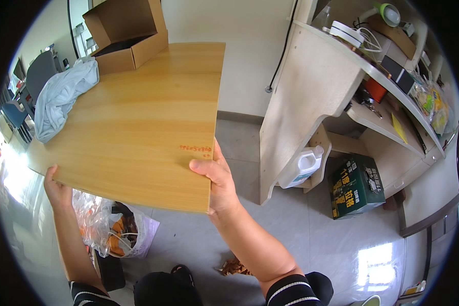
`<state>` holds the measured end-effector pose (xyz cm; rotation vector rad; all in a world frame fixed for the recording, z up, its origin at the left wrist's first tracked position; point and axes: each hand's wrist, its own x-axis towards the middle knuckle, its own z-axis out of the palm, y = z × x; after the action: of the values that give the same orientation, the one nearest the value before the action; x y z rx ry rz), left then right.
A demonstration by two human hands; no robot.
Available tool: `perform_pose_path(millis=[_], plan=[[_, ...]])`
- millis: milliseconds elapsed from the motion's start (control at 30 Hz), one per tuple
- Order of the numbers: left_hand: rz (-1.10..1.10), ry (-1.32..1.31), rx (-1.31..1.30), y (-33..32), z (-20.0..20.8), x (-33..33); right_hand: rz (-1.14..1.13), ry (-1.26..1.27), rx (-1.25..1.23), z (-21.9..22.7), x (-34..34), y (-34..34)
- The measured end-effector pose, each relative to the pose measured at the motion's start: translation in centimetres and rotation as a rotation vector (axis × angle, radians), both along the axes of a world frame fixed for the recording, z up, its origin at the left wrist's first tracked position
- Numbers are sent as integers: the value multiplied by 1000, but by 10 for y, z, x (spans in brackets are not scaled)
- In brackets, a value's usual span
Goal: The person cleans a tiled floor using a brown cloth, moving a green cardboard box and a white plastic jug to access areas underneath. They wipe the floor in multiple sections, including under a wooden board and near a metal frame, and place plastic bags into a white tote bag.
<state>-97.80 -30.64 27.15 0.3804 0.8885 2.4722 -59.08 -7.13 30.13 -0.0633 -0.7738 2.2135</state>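
Well, in the head view, the work appears to be partway through: both hands are on the wood-grain counter (137, 122), and neither has let it go. The right hand (218, 178) is clamped on its right edge toward the near-right corner, thumb pressed on the top face, the other fingers mostly hidden behind the edge. The left hand (59, 191) is at the near edge close to the near-left corner, its visible fingers curled up against the rim; what the rest do underneath cannot be seen, though it looks like a hold. So getting a grip on two sides seems done.

The counter itself lies in front of the person, above the grey floor (285, 229); no legs show, so I cannot tell whether it is borne by the hands alone. Clearing it is not done: an open cardboard box (115, 62) sits at the far edge toward the far-left corner, and a pale blue cloth (66, 97) lies rumpled along the left edge, just beside the box. Red handwritten marks (195, 149) show near the right edge, just beside the right thumb. Setting the counter loose from the hands also remains undone.
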Motion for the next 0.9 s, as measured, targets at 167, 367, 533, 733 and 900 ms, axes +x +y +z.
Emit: perform_pose_path(millis=[167, 367, 533, 733, 900], plan=[[-15, 24, -73, -17, 3, -48, 18, -34, -46, -4, -49, -10], [71, 12, -106, -14, 10, -71, 24, -55, -12, 0, -94, -10], [109, 41, -37, -16, 4, -73, 20, -91, 21, -2, -111, -26], [282, 18, -181, -19, 28, -67, 21, -85, 71, 2, -114, -33], [1085, 1345, -855, 40, 56, 124, -10, -243, 83, 15, -85, -24]])
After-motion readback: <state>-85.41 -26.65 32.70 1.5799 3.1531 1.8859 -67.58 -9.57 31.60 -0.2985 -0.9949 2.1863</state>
